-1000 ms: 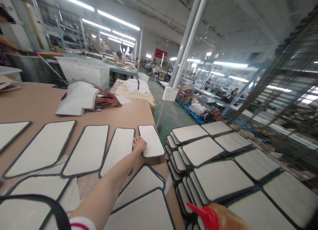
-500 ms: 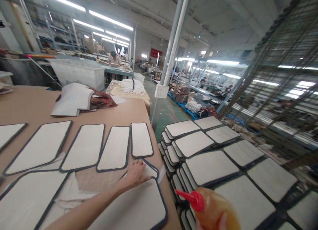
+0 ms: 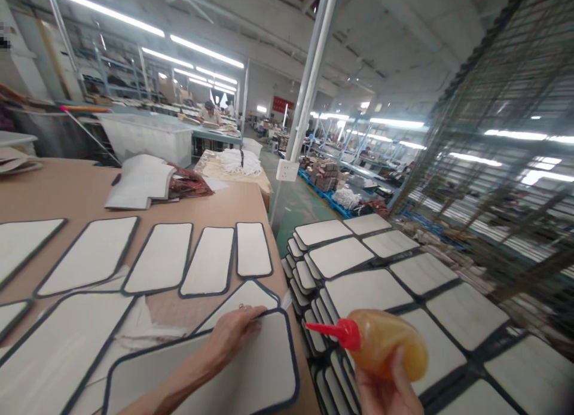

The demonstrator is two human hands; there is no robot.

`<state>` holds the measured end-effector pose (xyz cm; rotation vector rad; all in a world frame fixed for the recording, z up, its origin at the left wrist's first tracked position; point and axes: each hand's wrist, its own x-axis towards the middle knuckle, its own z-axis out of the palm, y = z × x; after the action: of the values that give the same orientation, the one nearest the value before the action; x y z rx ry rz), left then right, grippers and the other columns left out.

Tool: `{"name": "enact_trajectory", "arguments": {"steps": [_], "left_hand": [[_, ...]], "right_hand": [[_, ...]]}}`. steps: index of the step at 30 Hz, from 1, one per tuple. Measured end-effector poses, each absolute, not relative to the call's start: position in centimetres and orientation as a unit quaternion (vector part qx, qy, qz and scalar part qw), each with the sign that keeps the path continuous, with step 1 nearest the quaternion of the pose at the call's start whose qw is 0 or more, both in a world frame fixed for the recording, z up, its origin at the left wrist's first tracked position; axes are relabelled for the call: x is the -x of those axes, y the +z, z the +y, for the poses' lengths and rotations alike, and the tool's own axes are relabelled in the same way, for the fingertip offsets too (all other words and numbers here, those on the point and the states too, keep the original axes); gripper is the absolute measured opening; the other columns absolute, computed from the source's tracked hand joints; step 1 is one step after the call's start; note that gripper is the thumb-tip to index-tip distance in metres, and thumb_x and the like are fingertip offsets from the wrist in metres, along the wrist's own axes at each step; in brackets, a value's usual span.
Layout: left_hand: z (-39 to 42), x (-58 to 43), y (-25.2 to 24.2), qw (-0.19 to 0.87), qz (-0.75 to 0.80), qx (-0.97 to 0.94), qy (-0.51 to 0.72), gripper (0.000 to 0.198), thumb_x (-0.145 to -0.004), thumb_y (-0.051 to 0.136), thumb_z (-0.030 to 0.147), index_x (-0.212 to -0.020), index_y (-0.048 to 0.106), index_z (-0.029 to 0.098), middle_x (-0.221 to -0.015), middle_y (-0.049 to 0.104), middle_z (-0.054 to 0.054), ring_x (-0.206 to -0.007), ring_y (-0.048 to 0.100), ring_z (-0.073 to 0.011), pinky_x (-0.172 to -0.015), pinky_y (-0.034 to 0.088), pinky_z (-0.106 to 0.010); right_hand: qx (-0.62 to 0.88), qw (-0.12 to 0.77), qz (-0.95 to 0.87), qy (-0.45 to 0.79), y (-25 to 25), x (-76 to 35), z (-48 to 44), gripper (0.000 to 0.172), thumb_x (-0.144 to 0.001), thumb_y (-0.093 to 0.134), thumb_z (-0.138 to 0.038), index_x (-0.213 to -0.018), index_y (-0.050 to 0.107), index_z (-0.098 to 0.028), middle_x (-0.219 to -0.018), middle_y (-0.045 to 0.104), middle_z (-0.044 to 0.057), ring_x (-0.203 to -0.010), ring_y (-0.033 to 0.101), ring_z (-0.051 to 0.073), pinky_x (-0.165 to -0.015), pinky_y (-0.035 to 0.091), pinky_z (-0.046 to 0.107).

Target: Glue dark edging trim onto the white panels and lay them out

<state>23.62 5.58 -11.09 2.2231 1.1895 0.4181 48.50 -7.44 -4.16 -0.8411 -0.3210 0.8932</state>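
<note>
While the left hand [image 3: 233,337] lies on the nearest panel [image 3: 264,376], a white sheet with dark edging at the bottom centre of the frame, its fingers rest loosely along the panel's far edge and close round nothing that shows. That panel overlaps a second panel [image 3: 246,296] just above it in the frame. The right hand [image 3: 385,394], at the lower right, is wrapped round an amber squeeze bottle [image 3: 390,349] whose red nozzle [image 3: 334,332] points left toward the panel's right edge, near it but apart, hanging over the gap between the table [image 3: 215,203] and the stacked panels [image 3: 359,289].

Done well, I judge, the flat hand should pin the sheet so it cannot slide, and the nozzle should come low to the dark border before any squeeze, so nothing drips on the white face.

Farther up the frame a row of panels [image 3: 208,259] lies side by side, with a pile of papers [image 3: 141,182] beyond and a wire rack [image 3: 493,134] at the right.
</note>
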Motion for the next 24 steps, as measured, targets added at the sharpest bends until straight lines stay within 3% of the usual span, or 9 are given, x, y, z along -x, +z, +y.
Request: {"name": "enact_trajectory", "arguments": {"steps": [3,7,11,19,24], "left_hand": [[3.6,-21.5,-5.3,0.293,0.361,-0.869,0.168,0.031,-0.082,0.048,0.016,-0.107,0.064,0.025,-0.093,0.069,-0.002,-0.088,0.061,-0.0199,-0.077,0.042,-0.025],[1.1,-19.1,2.2,0.308,0.254,-0.911,0.103,0.018,-0.079,0.053,0.013,-0.087,0.068,0.020,-0.074,0.064,-0.001,-0.071,0.058,-0.0159,-0.064,0.038,-0.021],[-0.7,-17.8,7.4,0.351,0.182,-0.918,0.040,0.023,-0.081,0.055,0.013,-0.098,0.069,0.019,-0.081,0.067,-0.004,-0.069,0.057,-0.0149,-0.062,0.039,-0.020],[-2.0,-15.2,11.7,0.365,0.130,-0.922,-0.021,0.033,-0.080,0.059,0.011,-0.111,0.069,0.016,-0.088,0.071,-0.007,-0.073,0.061,-0.0155,-0.063,0.043,-0.018],[-1.5,-12.1,12.0,0.374,0.135,-0.917,-0.017,0.032,-0.080,0.059,0.011,-0.110,0.070,0.013,-0.090,0.072,-0.010,-0.074,0.062,-0.0168,-0.063,0.045,-0.018]], "right_hand": [[0.395,0.805,-0.120,0.427,-1.3,-47.9,-7.8,0.028,-0.064,0.080,-0.037,-0.088,0.071,-0.024,-0.083,0.073,0.003,-0.079,0.069,0.019,-0.071,0.058,0.030],[0.388,0.785,-0.243,0.417,1.9,-47.2,-8.4,0.041,-0.065,0.078,-0.035,-0.105,0.067,-0.031,-0.094,0.073,0.002,-0.084,0.068,0.020,-0.077,0.056,0.031],[0.394,0.765,-0.333,0.386,3.9,-46.1,-8.8,0.043,-0.058,0.081,-0.034,-0.099,0.070,-0.030,-0.082,0.073,0.004,-0.070,0.068,0.021,-0.072,0.055,0.030],[0.396,0.761,-0.329,0.394,6.0,-42.1,-8.8,0.048,-0.032,0.088,-0.033,-0.078,0.073,-0.029,-0.078,0.072,0.004,-0.061,0.065,0.019,-0.062,0.055,0.030],[0.426,0.748,-0.309,0.405,6.2,-39.8,-9.0,0.058,-0.027,0.086,-0.031,-0.084,0.072,-0.030,-0.078,0.072,0.004,-0.062,0.065,0.021,-0.062,0.055,0.034]]}}
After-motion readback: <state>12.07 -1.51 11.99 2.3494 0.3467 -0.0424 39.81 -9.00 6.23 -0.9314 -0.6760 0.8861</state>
